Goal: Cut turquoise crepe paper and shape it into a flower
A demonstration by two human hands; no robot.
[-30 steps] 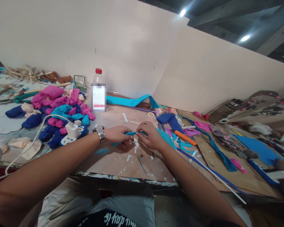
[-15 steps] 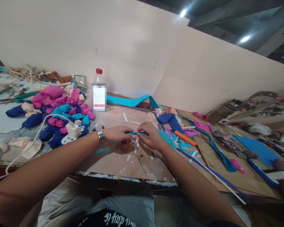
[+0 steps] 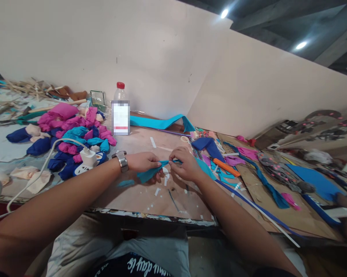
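Note:
Both hands meet above the middle of the table (image 3: pixel 150 200), pinching a turquoise fabric strip (image 3: pixel 147 175). My left hand (image 3: pixel 144 162), with a metal watch on its wrist, is closed on the strip, and a flared end hangs below its fingers. My right hand (image 3: pixel 185 163) grips the same strip close by, where the cloth looks gathered narrow between the fingertips. More turquoise cloth (image 3: pixel 205 169) shows beyond the right hand; whether it is the same piece I cannot tell. Small white scraps (image 3: pixel 165 177) lie beneath the fingers.
At left are stuffed pink, blue and turquoise fabric bundles (image 3: pixel 75 134) and a white power strip with a plug (image 3: pixel 88 157). A red-capped bottle (image 3: pixel 120 92) stands behind. To the right lie an orange-handled cutter (image 3: pixel 227 167), cloth scraps and cardboard (image 3: pixel 254 192). Another person's hand (image 3: pixel 346 202) is at far right.
The turquoise strip's loose end has come into view, spreading below my left hand. Both hands stay close together, with the fingers shifted slightly on the cloth.

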